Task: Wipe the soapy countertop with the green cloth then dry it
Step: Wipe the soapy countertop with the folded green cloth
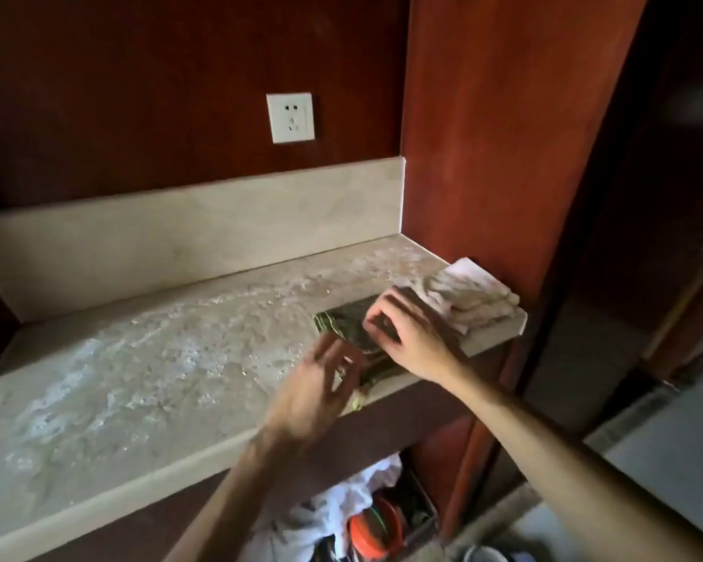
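We look down at a pale stone countertop [147, 358] that is covered with white soap foam from about 8 o'clock up to about 2 o'clock. The green cloth [343, 320] lies folded at the front edge of the countertop, at about 4 o'clock from the middle of the surface, and one corner of it hangs a little over the edge. Our right hand [406, 338] rests on top of the green cloth with the fingers bent and pressing down on the fabric; we cannot tell if they pinch a fold. Our left hand [321, 383] is at about 7 o'clock from the right hand, over the near part of the cloth, with the fingers spread, but it is blurred, so we cannot tell if it touches or grips anything. Just beside the right hand, at about 2 o'clock from it, a pale folded towel [469, 298] sits on the right end of the countertop against the red-brown wooden panel [504, 135]. A white wall socket [290, 117] is on the dark wall above the stone backsplash [187, 229]. Under the countertop, at 6 o'clock, we see a white fabric [337, 509] and something orange [366, 529] in the shadow.
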